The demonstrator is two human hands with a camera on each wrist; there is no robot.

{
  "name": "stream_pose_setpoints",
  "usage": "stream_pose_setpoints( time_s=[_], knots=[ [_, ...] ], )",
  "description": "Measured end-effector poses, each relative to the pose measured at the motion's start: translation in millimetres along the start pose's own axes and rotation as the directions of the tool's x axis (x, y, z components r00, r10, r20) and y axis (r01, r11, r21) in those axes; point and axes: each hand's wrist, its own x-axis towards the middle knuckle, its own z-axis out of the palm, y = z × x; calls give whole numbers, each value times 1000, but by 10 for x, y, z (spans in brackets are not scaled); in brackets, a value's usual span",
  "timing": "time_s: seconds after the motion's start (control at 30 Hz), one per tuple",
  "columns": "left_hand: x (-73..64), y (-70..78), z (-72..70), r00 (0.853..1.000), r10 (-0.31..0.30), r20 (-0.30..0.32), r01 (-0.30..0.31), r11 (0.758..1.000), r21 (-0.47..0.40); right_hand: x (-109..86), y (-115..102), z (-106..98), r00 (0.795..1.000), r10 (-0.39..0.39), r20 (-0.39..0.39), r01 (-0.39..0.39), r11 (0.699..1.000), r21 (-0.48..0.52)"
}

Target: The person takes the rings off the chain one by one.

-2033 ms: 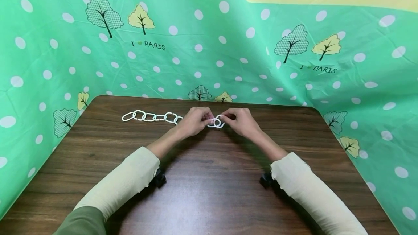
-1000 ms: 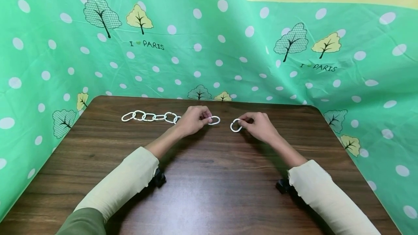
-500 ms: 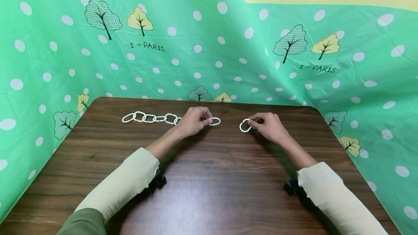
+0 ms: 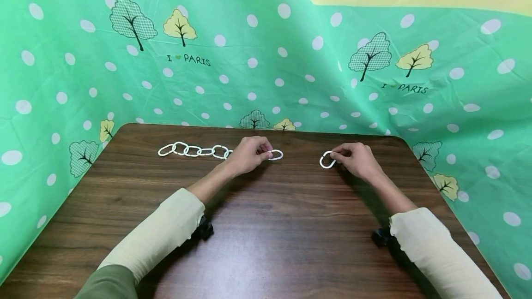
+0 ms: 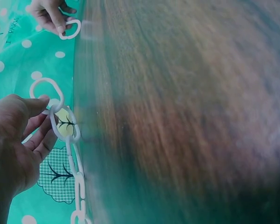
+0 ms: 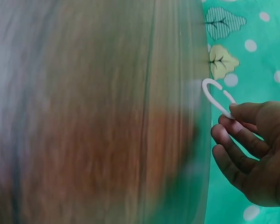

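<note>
A white plastic chain (image 4: 191,151) of several oval links lies along the far part of the table, stretching left from my left hand (image 4: 248,155). The left thumb and fingers pinch its right end, and the end link (image 4: 276,155) sticks out past the fingertips. In the left wrist view that end link (image 5: 47,93) hooks through the one below it. Apart from the chain, my right hand (image 4: 358,160) pinches a single white link (image 4: 327,160) between thumb and forefinger. A small gap in this loose link (image 6: 219,96) shows in the right wrist view.
Brown wood-grain table (image 4: 266,225) with rounded far corners. A green dotted cloth (image 4: 266,50) with printed trees hangs behind and beside it. Each forearm has a pale sleeve and a black wrist camera (image 4: 381,237) close to the tabletop.
Two seconds ago the right hand's link overlapped the chain's end link. It has since come apart and moved right with the right hand. The left hand has stayed nearly in place, holding the chain.
</note>
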Motion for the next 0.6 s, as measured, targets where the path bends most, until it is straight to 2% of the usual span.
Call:
stream_pose_setpoints(
  time_s=[0.6],
  knots=[
    [1,14,15,1000,-10,-6,10,1000,-17,0,409,-204,996,82,-22,-83,991,-100]
  ],
)
